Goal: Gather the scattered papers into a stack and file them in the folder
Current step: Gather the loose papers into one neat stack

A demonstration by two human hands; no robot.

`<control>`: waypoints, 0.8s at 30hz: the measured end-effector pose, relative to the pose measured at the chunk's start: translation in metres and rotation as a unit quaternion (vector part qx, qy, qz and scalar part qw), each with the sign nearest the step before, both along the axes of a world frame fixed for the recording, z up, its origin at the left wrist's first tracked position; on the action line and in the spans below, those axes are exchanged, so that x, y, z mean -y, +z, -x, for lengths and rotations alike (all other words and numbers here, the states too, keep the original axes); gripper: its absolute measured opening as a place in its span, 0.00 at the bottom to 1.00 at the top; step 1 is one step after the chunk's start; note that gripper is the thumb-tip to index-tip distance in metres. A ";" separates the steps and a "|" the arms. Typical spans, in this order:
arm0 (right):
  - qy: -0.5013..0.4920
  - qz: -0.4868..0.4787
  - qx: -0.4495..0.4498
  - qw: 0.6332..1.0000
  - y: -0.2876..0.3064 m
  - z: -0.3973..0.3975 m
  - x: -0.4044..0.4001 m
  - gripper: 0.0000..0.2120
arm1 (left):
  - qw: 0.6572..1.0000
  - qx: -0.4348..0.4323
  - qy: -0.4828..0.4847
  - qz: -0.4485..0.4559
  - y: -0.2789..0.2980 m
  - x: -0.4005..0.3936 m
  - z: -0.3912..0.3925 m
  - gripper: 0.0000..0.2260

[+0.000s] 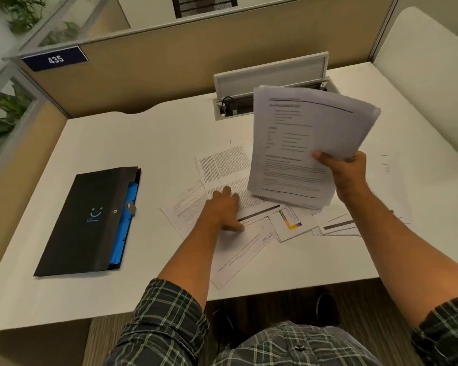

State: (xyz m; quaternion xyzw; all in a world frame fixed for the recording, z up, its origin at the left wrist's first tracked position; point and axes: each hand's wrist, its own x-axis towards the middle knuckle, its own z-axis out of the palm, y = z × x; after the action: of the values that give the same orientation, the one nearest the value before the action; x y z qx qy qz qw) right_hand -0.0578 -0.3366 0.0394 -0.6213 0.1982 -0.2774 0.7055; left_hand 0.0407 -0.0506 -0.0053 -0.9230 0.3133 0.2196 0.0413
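Overhead, right hand [347,173] pinches curling paper sheaf [302,143]; left hand [222,207] flat, spread on loose sheets [238,241].

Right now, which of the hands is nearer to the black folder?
The left hand, flat on the scattered papers, is nearer the black folder, which lies to its left. The right hand holds a stack farther right.

Print on the held stack [307,143]: blurred, unreadable. Loose papers [251,207]: partly covered by that stack and the left hand [222,207]. Folder [90,220]: logo text too small to read. Blue contents [128,220]: mostly hidden. Sleeves: cut off by the bottom edge.
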 end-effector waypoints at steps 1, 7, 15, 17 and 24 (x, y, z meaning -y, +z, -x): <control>-0.006 -0.006 0.001 1.000 -0.001 0.000 0.001 0.12 | 1.000 -0.002 -0.010 -0.018 -0.001 0.004 0.001 0.47; -0.011 -0.012 0.001 1.000 0.005 0.002 0.000 0.13 | 0.999 -0.012 0.005 -0.035 -0.008 0.015 0.014 0.50; -0.013 -0.011 -0.007 1.000 0.006 0.002 -0.001 0.15 | 0.995 0.061 -0.025 -0.076 -0.015 0.019 0.017 0.48; -0.017 -0.011 -0.007 1.000 0.006 0.002 0.000 0.15 | 0.994 0.090 -0.029 -0.061 -0.015 0.017 0.017 0.40; -0.061 -0.030 -0.009 0.998 0.014 0.006 0.006 0.15 | 0.988 0.138 0.027 0.064 0.009 0.000 -0.003 0.06</control>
State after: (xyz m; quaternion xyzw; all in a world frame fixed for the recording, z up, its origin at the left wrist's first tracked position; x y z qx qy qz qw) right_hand -0.0641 -0.3431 0.0536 -0.5895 0.2501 -0.3080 0.7036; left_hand 0.0433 -0.0507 0.0038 -0.9535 0.2925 0.0703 0.0193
